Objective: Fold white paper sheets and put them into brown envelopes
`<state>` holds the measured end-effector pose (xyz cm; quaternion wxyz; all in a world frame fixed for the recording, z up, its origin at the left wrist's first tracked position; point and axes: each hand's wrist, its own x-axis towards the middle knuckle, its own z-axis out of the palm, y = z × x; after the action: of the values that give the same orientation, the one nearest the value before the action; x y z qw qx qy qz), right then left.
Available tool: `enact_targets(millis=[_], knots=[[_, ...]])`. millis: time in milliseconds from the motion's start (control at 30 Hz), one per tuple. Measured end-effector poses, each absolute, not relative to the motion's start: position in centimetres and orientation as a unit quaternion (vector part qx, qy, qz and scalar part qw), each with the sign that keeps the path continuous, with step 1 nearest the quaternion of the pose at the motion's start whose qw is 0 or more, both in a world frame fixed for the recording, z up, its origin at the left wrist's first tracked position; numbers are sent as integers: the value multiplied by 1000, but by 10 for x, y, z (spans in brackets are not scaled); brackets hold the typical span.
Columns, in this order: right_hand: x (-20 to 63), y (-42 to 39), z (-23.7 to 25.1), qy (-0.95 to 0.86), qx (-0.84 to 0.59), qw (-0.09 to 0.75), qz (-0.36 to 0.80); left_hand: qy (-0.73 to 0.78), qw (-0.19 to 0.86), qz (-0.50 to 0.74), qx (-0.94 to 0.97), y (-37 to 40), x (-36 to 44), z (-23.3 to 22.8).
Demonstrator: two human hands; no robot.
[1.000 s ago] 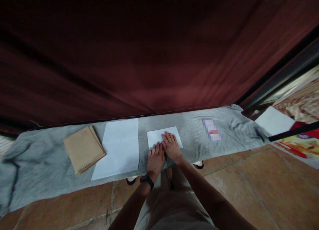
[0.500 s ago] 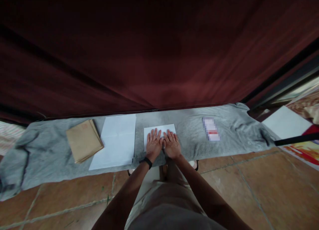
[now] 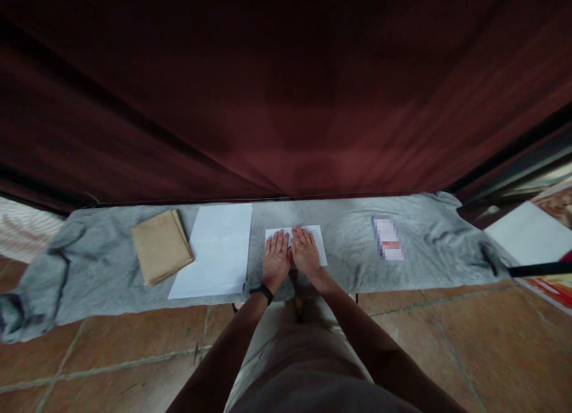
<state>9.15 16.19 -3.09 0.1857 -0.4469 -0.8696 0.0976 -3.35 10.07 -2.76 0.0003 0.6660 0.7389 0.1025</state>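
My left hand point(image 3: 276, 257) and my right hand point(image 3: 305, 251) lie flat, side by side, fingers spread, pressing on a small folded white sheet of paper point(image 3: 319, 241). The sheet rests on a long grey cloth point(image 3: 348, 234) spread over the floor. A black band sits on my left wrist. Neither hand grips anything.
A larger white sheet point(image 3: 217, 250) lies left of my hands, and a stack of brown envelopes point(image 3: 161, 245) lies beyond it. A small blurred printed item point(image 3: 388, 238) is on the cloth to the right. A dark red curtain point(image 3: 286, 91) hangs behind. Another white sheet point(image 3: 529, 233) is at far right on the tiled floor point(image 3: 469, 335).
My left hand slid forward onto the folded sheet and now lies level with my right hand. The camera view shifted slightly.
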Motion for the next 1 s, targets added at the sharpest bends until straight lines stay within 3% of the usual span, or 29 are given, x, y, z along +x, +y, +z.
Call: enact_targets(millis=[1000], knots=[[151, 165, -43, -859, -478, 181, 45, 690, 22, 112, 714, 114, -30, -25]])
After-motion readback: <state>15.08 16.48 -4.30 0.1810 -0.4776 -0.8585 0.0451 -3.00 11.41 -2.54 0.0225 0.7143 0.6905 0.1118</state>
